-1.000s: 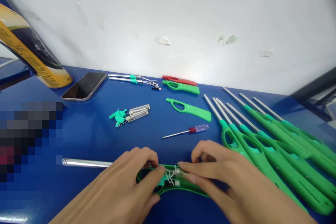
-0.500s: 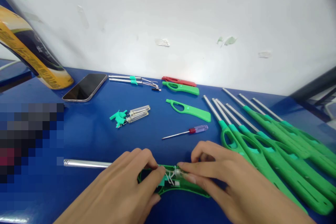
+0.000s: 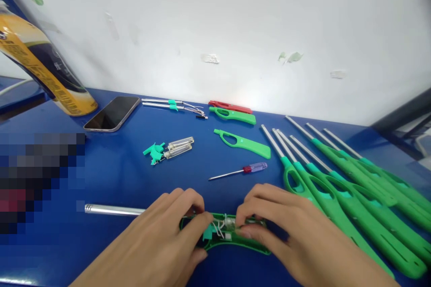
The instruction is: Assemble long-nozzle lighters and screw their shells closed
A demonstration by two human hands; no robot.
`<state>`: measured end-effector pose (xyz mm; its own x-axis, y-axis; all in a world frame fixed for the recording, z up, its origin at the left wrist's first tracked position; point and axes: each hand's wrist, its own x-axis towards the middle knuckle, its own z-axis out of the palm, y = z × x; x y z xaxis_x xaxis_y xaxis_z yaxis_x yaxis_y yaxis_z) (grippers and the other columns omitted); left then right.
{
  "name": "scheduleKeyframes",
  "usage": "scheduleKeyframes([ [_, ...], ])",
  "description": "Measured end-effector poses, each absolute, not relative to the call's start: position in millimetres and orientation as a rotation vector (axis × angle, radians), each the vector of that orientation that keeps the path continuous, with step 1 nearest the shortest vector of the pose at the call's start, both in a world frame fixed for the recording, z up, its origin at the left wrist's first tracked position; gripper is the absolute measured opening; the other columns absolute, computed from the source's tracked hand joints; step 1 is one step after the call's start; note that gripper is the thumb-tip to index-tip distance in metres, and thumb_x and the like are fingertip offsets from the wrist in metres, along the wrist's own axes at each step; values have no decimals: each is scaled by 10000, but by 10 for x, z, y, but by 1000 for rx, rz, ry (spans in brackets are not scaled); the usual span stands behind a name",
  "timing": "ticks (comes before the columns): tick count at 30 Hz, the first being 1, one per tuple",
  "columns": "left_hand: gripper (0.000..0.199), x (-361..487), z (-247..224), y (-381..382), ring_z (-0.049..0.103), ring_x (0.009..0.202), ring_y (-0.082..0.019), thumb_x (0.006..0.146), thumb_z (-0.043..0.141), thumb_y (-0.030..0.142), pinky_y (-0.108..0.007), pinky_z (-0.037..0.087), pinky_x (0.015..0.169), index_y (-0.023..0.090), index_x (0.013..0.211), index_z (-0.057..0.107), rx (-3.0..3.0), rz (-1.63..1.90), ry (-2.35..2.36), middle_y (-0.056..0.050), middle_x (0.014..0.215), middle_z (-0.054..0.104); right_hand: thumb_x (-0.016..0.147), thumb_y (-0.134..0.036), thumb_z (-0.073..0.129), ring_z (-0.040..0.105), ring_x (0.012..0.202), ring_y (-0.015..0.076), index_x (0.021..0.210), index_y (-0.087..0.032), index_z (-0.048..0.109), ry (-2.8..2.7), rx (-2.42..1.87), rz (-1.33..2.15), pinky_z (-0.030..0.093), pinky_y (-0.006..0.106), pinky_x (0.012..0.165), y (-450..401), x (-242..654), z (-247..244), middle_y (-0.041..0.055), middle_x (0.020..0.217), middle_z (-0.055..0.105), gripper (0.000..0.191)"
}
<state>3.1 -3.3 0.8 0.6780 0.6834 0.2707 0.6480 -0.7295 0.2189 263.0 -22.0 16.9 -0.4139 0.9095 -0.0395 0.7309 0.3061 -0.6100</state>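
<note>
An open green lighter shell [image 3: 235, 244] lies in front of me, with white wires [image 3: 218, 228], a teal part [image 3: 208, 232] and a clear fuel tube [image 3: 230, 223] inside. A metal rod [image 3: 114, 209] extends left from it, partly behind my left hand. Curled over the shell's left part, my left hand [image 3: 168, 233] pinches near the wires and teal part; its fingertips hide the exact grip. My right hand [image 3: 276, 219] has thumb and fingers closed on the clear tube in the shell's right half.
Beyond my hands lie a screwdriver [image 3: 254, 167], green shell halves [image 3: 249, 143], a red shell [image 3: 232, 106], clear tubes with teal parts [image 3: 178, 147], and wired rods [image 3: 161, 105]. Several green lighters [image 3: 357, 206] fill the right side. A phone [image 3: 112, 113] and bottle [image 3: 50, 67] stand left.
My right fingers have shifted slightly right along the clear tube and curled more, showing more of its left end. My left hand has hardly moved. The view has shifted slightly.
</note>
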Motion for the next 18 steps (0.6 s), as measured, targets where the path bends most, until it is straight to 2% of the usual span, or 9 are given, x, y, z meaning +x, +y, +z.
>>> scheduleKeyframes([
  [9, 329, 30, 7, -44, 671, 885, -188, 871, 623, 74, -303, 581, 827, 287, 1108, 705, 2739, 490, 1181, -9, 1170, 685, 1082, -229, 603, 696, 926, 129, 1000, -329, 722, -2288, -1473, 701, 534, 267, 832, -196, 2627, 159, -75, 1019, 725, 176],
  [15, 357, 34, 21, -25, 703, 985, -204, 889, 608, 72, -321, 576, 934, 290, 1156, 702, 2791, 494, 1136, -3, 1175, 710, 1098, -260, 553, 724, 858, 139, 1020, -316, 729, -2302, -1432, 408, 563, 279, 784, -191, 2650, 174, -52, 1002, 753, 201],
  [18, 366, 44, 28, -26, 708, 997, -211, 889, 627, 63, -341, 577, 931, 293, 1163, 703, 2777, 492, 1141, 5, 1203, 716, 1105, -246, 499, 751, 878, 164, 1039, -301, 740, -2298, -1444, 191, 590, 308, 769, -159, 2651, 178, -20, 1013, 770, 256],
])
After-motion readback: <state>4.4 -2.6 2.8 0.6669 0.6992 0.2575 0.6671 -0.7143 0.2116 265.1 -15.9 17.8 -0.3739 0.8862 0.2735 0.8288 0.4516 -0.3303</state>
